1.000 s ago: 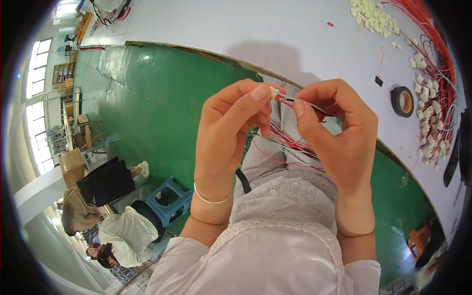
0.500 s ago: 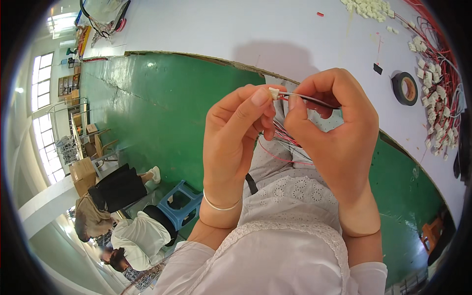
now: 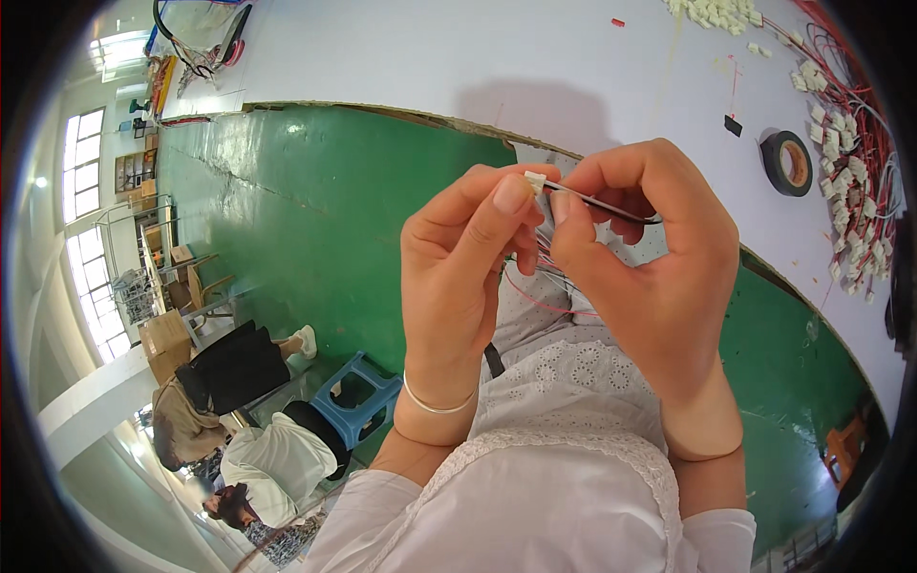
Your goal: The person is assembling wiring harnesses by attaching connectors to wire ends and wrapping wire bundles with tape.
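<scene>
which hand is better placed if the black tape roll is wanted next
Probably the right hand: it is nearer the black tape roll, which lies on that side of the white table. The left hand is farther away, pinching the white connector. The right would first need to release the wires.

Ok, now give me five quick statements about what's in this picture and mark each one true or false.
1. The left hand pinches a white connector. True.
2. The right hand is holding the black tape roll. False: the right hand holds wires, and the black tape roll lies on the table.
3. A heap of wired connectors lies on the right side of the table. True.
4. The floor is red. False: the floor is green.
5. A blue stool stands on the floor. True.
</scene>
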Motion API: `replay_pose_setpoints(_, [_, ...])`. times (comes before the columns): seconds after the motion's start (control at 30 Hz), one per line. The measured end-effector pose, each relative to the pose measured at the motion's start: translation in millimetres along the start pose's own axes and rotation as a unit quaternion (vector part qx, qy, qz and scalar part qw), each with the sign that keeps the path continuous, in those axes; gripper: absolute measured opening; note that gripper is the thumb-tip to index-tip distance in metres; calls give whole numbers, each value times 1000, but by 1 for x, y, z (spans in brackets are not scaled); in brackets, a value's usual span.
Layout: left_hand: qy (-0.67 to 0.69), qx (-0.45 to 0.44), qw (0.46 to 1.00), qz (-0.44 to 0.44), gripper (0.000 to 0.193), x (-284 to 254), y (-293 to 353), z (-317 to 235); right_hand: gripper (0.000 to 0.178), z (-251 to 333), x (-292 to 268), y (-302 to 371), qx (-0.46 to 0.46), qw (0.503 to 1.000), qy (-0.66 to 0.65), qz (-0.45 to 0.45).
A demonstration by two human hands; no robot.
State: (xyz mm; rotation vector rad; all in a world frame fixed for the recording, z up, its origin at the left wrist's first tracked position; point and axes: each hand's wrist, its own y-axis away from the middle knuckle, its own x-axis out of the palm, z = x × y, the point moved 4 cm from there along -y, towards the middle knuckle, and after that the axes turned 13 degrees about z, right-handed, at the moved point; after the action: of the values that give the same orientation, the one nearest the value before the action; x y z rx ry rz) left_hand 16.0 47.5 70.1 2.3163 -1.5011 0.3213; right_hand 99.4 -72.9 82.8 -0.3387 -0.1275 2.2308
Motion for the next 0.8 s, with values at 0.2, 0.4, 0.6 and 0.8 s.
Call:
replay_pose_setpoints(0.2, [-73,45,996,1,21,-2,4,-1,9,0,-3,-1,-21,999,1,24])
replay_pose_setpoints(0.4, [-162,88,983,-16,16,2,5,-7,9,0,-3,-2,-35,999,21,19])
replay_pose_setpoints(0.6, [-308,121,943,-18,15,-2,7,-16,8,-4,1,-4,-15,999,1,46])
replay_pose_setpoints(0.8, [-148,53,987,14,12,-14,-1,-15,9,-11,1,-1,63,991,-71,96])
